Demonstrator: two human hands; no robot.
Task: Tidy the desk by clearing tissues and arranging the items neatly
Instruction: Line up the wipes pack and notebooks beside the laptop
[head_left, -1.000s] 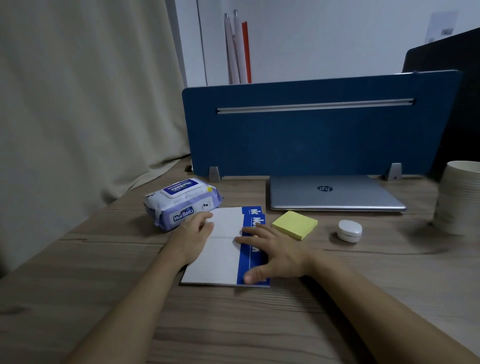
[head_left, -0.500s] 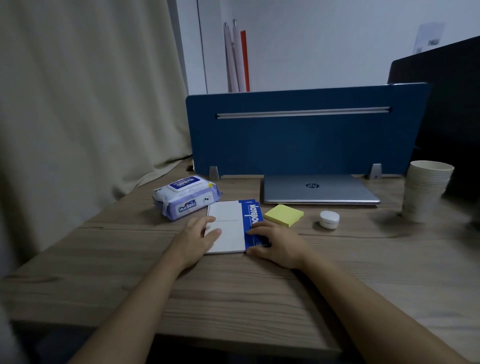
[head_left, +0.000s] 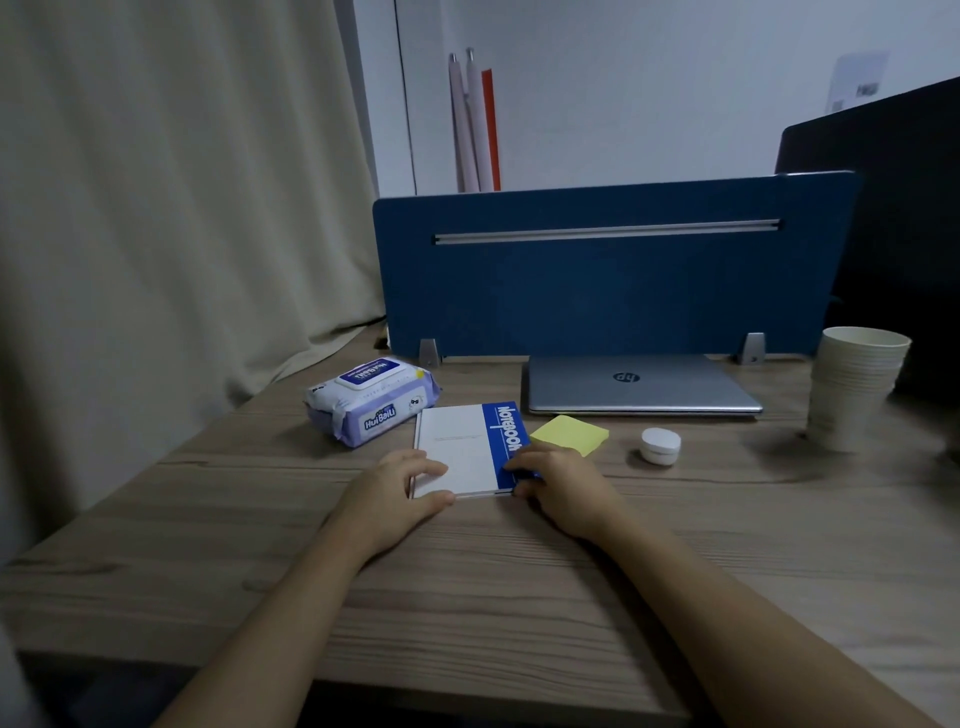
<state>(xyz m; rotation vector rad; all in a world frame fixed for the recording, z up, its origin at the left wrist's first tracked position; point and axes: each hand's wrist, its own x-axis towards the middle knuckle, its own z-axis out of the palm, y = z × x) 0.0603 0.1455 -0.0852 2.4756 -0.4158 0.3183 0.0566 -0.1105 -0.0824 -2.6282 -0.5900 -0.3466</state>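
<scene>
A person's two bare forearms reach forward over a wooden desk (head_left: 727, 519), seen from above and behind the hands. Both hands hold a white notebook (head_left: 457, 447) with a blue band along its right side, lying flat near the middle of the desk. The left hand (head_left: 387, 493) grips the notebook's near left corner, fingers (head_left: 426, 470) curled over the cover and thumb along the near edge. The right hand (head_left: 558, 486) grips the near right corner, fingers curled onto the blue band.

Just left of the notebook's far corner lies a purple and white pack of wet wipes (head_left: 371, 400). Just right of the notebook sits a yellow pad of sticky notes (head_left: 571, 435), its near corner close to the right hand. Further right rests a small white round case (head_left: 660, 444). Behind these, a closed silver laptop (head_left: 639, 387) lies against a blue divider panel (head_left: 597, 291). A stack of paper cups (head_left: 854, 387) stands at the far right. A beige curtain (head_left: 156, 208) hangs on the left.
</scene>
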